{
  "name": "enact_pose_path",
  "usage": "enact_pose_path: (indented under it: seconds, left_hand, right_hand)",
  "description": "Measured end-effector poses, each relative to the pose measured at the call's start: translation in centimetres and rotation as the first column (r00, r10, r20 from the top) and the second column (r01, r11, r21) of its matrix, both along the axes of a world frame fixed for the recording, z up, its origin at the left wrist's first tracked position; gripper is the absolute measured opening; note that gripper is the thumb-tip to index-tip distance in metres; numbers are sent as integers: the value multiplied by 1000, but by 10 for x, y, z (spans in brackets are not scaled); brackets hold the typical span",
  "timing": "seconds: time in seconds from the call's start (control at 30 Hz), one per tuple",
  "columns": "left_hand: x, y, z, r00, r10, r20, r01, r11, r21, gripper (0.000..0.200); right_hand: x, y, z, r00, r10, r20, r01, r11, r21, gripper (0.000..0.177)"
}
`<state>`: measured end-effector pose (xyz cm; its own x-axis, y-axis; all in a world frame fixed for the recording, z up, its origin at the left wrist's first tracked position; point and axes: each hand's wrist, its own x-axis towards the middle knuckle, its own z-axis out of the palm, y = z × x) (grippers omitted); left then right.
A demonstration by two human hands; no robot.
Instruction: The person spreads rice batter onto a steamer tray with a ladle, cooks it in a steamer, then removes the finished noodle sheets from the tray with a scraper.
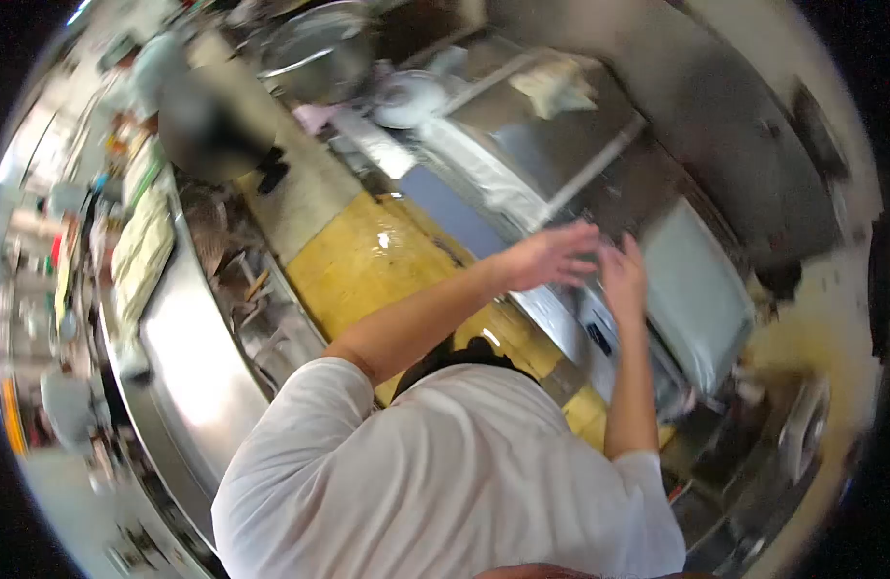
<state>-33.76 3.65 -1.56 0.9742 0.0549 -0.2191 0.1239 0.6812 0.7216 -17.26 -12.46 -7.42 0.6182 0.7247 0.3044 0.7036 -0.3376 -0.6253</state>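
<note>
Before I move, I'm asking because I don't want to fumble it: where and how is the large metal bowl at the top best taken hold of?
Probably by opposite sides of the rim of the large metal bowl, one hand on each, coming from your near side. Its mouth is wide and round, and the bright rim gives an edge to grip. Blur hides any handles.

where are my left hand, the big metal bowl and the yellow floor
Left hand (542,262): head view, middle of the hand
Big metal bowl (318,81): head view, side below the bright rim
Yellow floor (339,261): head view, bare stretch
</note>
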Motion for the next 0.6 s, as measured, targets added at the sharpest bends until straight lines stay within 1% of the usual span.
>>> enact_pose_path:
  seconds: [0.03,0.07,0.1,0.13,0.17,0.2,0.27,0.3,0.33,0.37,0.4,0.43,0.47,0.5,0.57,0.6]
  left_hand:
    - [-17,7,6,998,57,-17,-53,981,186,69]
    - [-32,33,-22,1000,13,1,-12,947,322,70]
    - [-52,57,-28,987,8,-163,94,789,608,68]
    - [-79,74,-31,939,43,-341,261,557,788,66]
    - [-108,79,-36,869,109,-484,466,151,872,55]
    - [-135,83,-41,782,234,-578,623,-260,738,45]
    - [-178,110,-85,801,375,-467,575,-264,774,50]
    - [-191,125,-89,792,399,-462,579,-251,776,50]
    - [-203,147,-90,804,406,-433,549,-229,804,51]
    - [-213,169,-88,818,408,-405,517,-210,830,51]
    - [-221,190,-77,771,460,-441,576,-207,791,51]
    - [-227,210,-58,720,510,-471,632,-199,749,50]
    - [-231,224,-31,673,565,-477,678,-213,703,49]
    - [-233,235,-7,624,617,-480,723,-222,654,48]
    - [-239,260,14,679,648,-344,658,-330,677,44]
    - [-238,264,29,676,652,-343,658,-325,680,44]
  right_hand:
    - [-4,-7,30,997,-36,-65,37,999,14,35]
    - [-6,-11,61,966,-45,-256,32,998,-54,26]
    - [17,-22,39,953,-62,-295,50,998,-49,29]
    - [29,-26,23,996,-80,-31,71,975,-211,29]
    - [32,-29,8,968,-62,244,146,927,-346,30]
    - [28,-33,-7,968,-24,250,111,934,-341,30]
    - [27,-20,-27,890,2,456,102,974,-204,27]
    - [19,-2,-8,888,25,460,76,977,-200,27]
    - [-8,18,33,972,120,203,-70,969,-236,26]
    - [-35,39,57,977,201,-70,-212,948,-237,26]
    - [-57,61,57,931,246,-270,-280,956,-91,22]
    - [-87,81,68,882,403,-244,-425,904,-43,24]
    - [-138,99,107,776,506,-377,-528,848,52,32]
    - [-178,117,125,689,624,-369,-635,765,107,41]
    - [-237,137,144,430,728,-534,-827,554,90,45]
    - [-265,143,154,313,717,-622,-878,469,99,45]
